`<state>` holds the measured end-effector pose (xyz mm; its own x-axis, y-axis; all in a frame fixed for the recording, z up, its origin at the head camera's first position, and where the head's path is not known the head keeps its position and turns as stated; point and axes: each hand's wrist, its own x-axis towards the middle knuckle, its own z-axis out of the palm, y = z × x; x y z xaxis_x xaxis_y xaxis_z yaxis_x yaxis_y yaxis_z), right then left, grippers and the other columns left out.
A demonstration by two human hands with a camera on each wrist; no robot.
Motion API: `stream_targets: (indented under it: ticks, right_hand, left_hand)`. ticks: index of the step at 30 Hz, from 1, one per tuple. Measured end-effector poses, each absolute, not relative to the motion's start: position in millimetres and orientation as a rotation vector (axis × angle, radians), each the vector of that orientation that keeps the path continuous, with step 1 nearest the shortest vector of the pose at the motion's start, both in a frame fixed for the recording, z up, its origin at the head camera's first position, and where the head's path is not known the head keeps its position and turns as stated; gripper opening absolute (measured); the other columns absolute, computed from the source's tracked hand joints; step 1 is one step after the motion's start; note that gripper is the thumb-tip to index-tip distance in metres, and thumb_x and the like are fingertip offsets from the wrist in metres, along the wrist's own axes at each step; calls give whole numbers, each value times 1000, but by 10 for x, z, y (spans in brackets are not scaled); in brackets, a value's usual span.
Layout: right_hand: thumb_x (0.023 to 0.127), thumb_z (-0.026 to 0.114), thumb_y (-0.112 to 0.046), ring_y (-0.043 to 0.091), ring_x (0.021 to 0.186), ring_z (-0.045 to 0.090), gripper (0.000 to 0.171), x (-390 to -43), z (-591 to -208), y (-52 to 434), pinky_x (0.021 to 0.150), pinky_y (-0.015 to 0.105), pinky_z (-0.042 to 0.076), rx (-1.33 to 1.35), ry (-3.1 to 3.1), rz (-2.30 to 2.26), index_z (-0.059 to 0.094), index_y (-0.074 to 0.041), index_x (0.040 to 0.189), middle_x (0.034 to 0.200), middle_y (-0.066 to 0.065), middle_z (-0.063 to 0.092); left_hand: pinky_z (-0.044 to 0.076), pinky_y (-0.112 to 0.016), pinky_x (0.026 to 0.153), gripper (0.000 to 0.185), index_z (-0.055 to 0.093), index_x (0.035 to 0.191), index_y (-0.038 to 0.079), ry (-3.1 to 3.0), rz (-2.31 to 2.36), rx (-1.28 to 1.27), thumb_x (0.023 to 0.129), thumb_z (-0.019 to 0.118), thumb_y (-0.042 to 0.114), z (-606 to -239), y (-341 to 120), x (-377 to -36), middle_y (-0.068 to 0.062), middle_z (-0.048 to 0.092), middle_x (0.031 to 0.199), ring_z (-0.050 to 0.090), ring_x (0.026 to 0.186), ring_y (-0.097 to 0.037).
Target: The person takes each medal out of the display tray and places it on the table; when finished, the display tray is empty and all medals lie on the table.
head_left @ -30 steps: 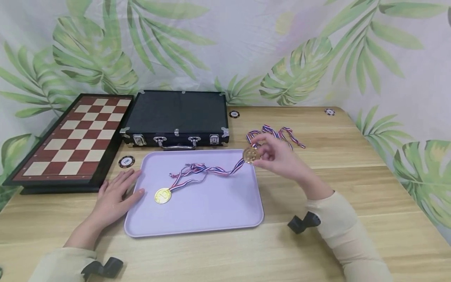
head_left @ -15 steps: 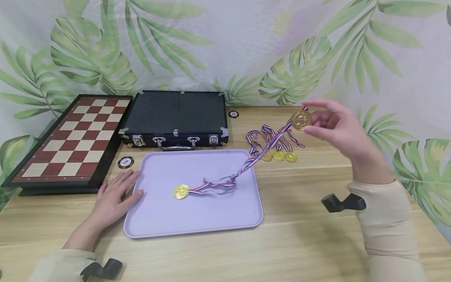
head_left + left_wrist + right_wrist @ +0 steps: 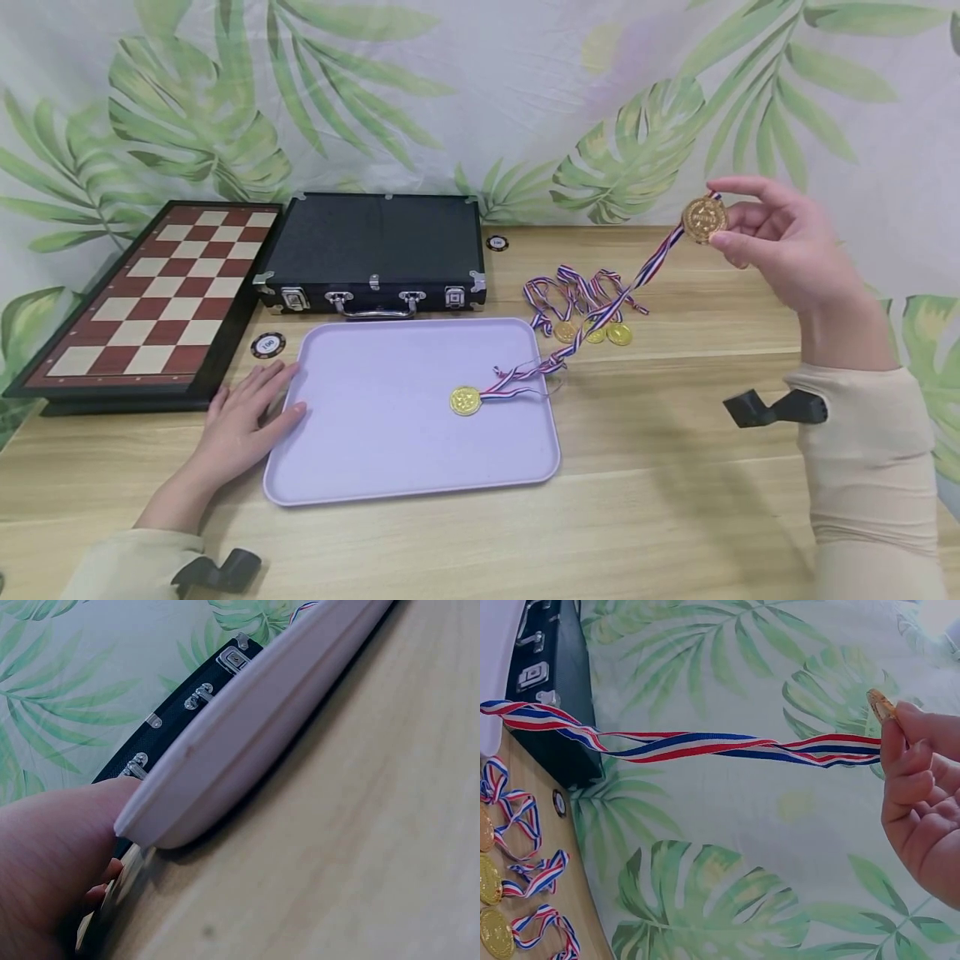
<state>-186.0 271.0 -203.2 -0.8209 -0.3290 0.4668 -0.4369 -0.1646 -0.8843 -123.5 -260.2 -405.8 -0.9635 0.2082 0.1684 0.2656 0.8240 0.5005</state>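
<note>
My right hand pinches a bronze-coloured medal in the air, above the right part of the table. From it a red, white and blue ribbon runs down taut to the tray's right rim, where it is tangled with the ribbon of a gold medal lying on the lilac tray. In the right wrist view the twisted ribbon stretches out from the pinching fingers. My left hand lies with fingers extended at the tray's left rim, thumb over the edge.
Several medals with bunched ribbons lie on the table right of the tray. Behind the tray sits a black case, and a chessboard stands at the left. Poker chips lie beside the tray and farther back.
My right hand has risen and moved right with the bronze-coloured medal, pulling the ribbon taut. The gold medal has slid right across the tray. My left hand has stayed put.
</note>
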Motion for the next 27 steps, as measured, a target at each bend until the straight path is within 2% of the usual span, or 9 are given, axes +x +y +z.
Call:
stream_targets:
  ticks: [8, 20, 27]
  right_hand:
    - [74, 42, 27, 18, 54, 50, 41, -1854, -1955, 2708, 47, 21, 41, 940, -1804, 2341, 43, 17, 114, 73, 19, 57]
    - [75, 35, 29, 22, 53, 48, 39, -1857, -1873, 2675, 49, 24, 41, 1041, -1686, 2453, 41, 20, 113, 71, 21, 53]
    - [73, 39, 29, 22, 50, 42, 37, -1845, -1722, 2618, 48, 24, 39, 1073, -1595, 2450, 41, 23, 110, 68, 22, 52]
  left_hand:
    - [-10, -55, 93, 56, 32, 134, 10, -2890, -822, -381, 86, 50, 34, -4060, -2595, -1235, -23, 27, 134, 12, 125, -37]
    - [-10, -55, 93, 57, 32, 134, 11, -2895, -824, -380, 86, 50, 34, -4054, -2605, -1228, -22, 27, 134, 12, 125, -37]
    - [-10, -55, 93, 56, 32, 134, 10, -2898, -826, -377, 86, 50, 34, -4056, -2601, -1232, -22, 26, 134, 12, 125, -37]
